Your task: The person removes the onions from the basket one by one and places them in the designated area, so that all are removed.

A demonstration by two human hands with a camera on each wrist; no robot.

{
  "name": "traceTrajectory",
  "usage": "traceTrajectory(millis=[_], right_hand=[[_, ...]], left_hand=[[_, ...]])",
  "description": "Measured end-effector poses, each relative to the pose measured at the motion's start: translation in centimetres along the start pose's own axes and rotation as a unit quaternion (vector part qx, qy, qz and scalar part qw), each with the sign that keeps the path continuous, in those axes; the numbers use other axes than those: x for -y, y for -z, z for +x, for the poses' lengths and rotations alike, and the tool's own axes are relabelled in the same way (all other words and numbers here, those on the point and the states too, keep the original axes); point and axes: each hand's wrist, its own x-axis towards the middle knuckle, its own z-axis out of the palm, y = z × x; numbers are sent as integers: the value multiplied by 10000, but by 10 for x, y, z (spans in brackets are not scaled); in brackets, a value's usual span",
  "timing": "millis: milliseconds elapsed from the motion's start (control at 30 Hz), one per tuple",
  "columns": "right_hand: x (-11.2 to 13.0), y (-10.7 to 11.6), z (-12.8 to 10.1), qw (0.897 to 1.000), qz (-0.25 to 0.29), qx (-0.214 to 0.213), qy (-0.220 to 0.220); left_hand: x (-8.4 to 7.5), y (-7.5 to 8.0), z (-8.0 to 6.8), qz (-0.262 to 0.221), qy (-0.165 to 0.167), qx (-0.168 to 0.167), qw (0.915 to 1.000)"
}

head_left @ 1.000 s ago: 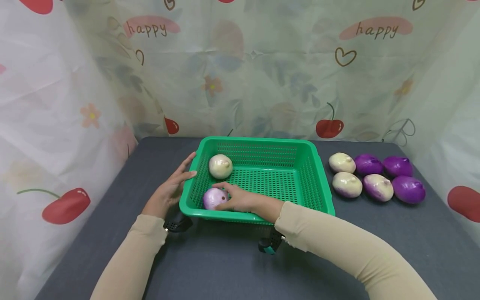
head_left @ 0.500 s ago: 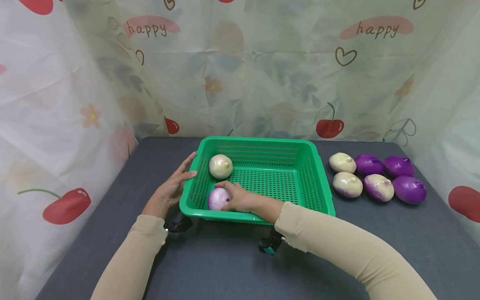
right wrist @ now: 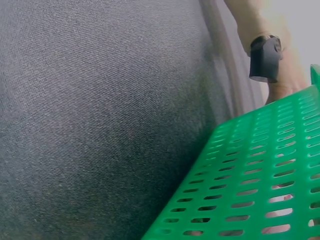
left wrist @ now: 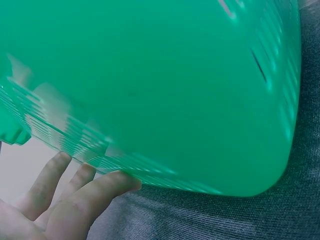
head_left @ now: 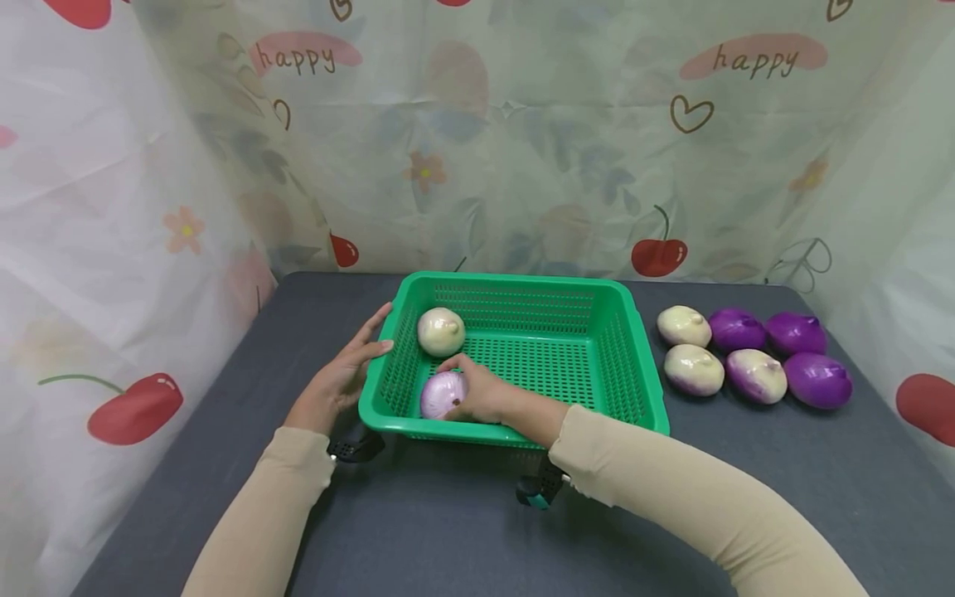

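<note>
step: we set pale purple round onion into green perforated plastic basket
right hand: curled around it
left hand: flat against basket wall
next: let go, fetch another

The word "happy" was printed in dark handwritten-style letters on a pink oval patch of the curtain behind the table, once at the upper left and once at the upper right. No other writing, numbers or brand marks could be read anywhere, including in the two wrist views.
</note>
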Motion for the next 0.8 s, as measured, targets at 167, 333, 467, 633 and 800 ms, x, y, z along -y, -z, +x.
traceTrajectory(millis=[167, 333, 467, 633, 800], right_hand=[[4, 2, -1, 9997, 127, -193, -114], [7, 5, -3, 9971, 585, -392, 275], [10, 8, -7, 9863, 1480, -360, 640], [16, 13, -10, 9700, 2305, -322, 694], [18, 16, -11, 9625, 2580, -427, 717]], left_hand=[[0, 0, 1, 21, -3, -17, 10000], [0, 0, 1, -17, 27, -70, 10000], [0, 0, 1, -56, 30, -53, 10000], [0, 0, 0, -28, 9, -14, 10000], [0, 1, 1, 3, 11, -42, 10000]])
